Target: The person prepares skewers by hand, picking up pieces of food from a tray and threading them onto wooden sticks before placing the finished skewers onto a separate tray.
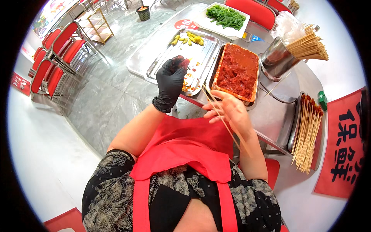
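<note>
My left hand, in a black glove, grips a small piece of red marinated meat above a steel tray. Yellow-green pickled peppers lie at that tray's far end, and chili bits are scattered nearer me. My bare right hand holds thin bamboo skewers, their upper ends crossing near the tray's corner. Just beyond it, a rectangular container holds red marinated meat. To the right, a tray carries many loaded skewers with red food at their far ends.
A white tray of cut green vegetables stands at the back. A steel canister holds bare skewers and a clear plastic bag. A green object sits by the right tray. Red chairs and a bin stand on the floor.
</note>
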A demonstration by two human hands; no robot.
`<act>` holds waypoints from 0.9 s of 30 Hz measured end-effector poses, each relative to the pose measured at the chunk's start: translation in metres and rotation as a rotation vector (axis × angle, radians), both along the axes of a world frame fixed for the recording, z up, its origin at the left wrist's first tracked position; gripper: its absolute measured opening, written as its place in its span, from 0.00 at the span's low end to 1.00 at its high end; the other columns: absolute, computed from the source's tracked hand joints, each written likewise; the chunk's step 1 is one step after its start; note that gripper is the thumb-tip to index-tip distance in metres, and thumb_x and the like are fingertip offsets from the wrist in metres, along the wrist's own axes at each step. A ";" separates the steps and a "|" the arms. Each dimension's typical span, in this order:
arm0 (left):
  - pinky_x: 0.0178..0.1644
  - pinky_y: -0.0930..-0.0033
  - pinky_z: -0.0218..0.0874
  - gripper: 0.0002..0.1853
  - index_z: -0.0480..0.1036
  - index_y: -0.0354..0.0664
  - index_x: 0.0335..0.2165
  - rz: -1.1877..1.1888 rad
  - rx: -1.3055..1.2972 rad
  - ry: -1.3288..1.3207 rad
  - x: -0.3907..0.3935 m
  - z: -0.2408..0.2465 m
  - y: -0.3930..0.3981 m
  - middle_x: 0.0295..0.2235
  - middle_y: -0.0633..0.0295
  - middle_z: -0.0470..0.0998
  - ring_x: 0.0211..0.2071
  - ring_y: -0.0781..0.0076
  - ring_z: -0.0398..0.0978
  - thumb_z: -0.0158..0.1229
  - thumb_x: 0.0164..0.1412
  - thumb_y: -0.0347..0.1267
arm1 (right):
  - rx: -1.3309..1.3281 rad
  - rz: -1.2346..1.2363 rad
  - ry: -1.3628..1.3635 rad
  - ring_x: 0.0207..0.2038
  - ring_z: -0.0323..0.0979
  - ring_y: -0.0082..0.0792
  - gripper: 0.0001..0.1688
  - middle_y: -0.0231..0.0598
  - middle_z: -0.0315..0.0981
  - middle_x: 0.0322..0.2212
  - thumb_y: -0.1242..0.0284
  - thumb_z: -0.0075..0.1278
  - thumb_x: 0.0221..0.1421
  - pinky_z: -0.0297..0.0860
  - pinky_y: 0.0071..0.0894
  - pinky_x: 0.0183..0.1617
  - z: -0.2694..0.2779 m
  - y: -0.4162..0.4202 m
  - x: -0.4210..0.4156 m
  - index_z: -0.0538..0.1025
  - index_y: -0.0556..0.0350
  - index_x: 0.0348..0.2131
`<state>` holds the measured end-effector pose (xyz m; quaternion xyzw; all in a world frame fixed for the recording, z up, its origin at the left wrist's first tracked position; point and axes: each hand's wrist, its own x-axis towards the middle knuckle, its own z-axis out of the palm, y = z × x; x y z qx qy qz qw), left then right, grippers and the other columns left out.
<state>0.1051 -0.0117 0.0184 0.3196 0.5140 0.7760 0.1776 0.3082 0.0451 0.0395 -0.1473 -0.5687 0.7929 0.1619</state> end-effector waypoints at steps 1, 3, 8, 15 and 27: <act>0.39 0.78 0.63 0.13 0.68 0.29 0.38 0.001 -0.004 0.011 0.001 -0.003 0.001 0.33 0.58 0.74 0.35 0.76 0.71 0.50 0.49 0.16 | 0.078 0.007 -0.060 0.32 0.72 0.33 0.22 0.49 0.69 0.34 0.71 0.35 0.58 0.70 0.25 0.33 0.003 -0.004 0.001 0.57 0.62 0.51; 0.41 0.77 0.63 0.13 0.67 0.29 0.38 -0.031 0.029 0.009 -0.001 -0.009 0.006 0.34 0.57 0.74 0.35 0.76 0.71 0.49 0.50 0.16 | 0.237 -0.061 -0.121 0.27 0.71 0.26 0.21 0.43 0.70 0.29 0.74 0.40 0.55 0.68 0.21 0.28 0.006 -0.010 0.000 0.60 0.63 0.49; 0.41 0.77 0.62 0.13 0.67 0.29 0.38 0.021 -0.004 0.131 0.004 -0.008 0.007 0.34 0.57 0.73 0.36 0.74 0.72 0.49 0.50 0.16 | 0.818 -0.417 -0.159 0.21 0.71 0.33 0.12 0.43 0.71 0.19 0.78 0.46 0.49 0.64 0.25 0.23 -0.013 -0.016 -0.008 0.71 0.65 0.36; 0.41 0.77 0.63 0.13 0.67 0.29 0.37 0.061 -0.026 0.213 0.005 0.001 0.005 0.34 0.57 0.73 0.37 0.73 0.72 0.50 0.49 0.16 | 1.342 -0.628 -0.088 0.21 0.71 0.39 0.08 0.47 0.71 0.20 0.82 0.47 0.46 0.65 0.27 0.24 -0.017 -0.026 -0.021 0.73 0.65 0.31; 0.41 0.76 0.63 0.12 0.69 0.28 0.35 0.053 -0.003 0.145 -0.005 -0.001 0.005 0.34 0.58 0.74 0.35 0.76 0.71 0.51 0.47 0.16 | 1.061 -0.588 -0.055 0.16 0.64 0.20 0.07 0.44 0.68 0.14 0.80 0.47 0.47 0.60 0.21 0.20 -0.010 -0.024 -0.033 0.74 0.66 0.30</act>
